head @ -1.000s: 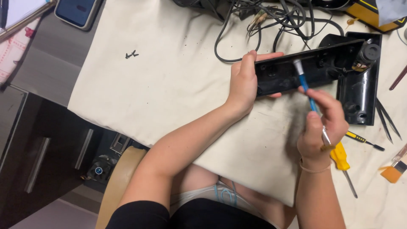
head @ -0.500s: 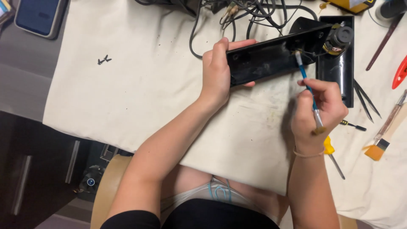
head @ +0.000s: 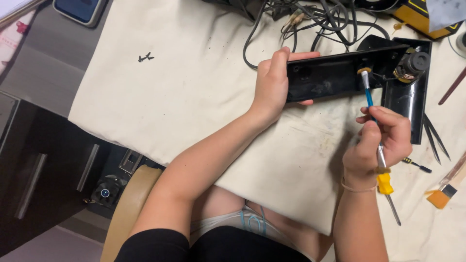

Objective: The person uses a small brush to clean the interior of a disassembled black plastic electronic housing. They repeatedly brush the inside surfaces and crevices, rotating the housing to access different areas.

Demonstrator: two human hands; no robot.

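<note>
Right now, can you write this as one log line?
left hand: holds black casing | right hand: holds blue brush | bristles: on casing | cloth: underneath

The casing (head: pixel 335 75) lies on the cloth (head: pixel 194 97), left hand (head: pixel 273 85) at its left end, right hand (head: pixel 381 140) before its right end. Cables (head: pixel 310 19) sit behind. Screwdriver (head: pixel 388 191), tweezers (head: pixel 434 136) and probably a paintbrush (head: pixel 446 191) lie right.

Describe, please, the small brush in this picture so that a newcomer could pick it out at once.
Start at the cream cloth and find the long black casing that the left hand steadies. The right hand holds the small brush against it. Its thin blue handle sets it apart from the flat orange brush and the yellow screwdriver.
</note>
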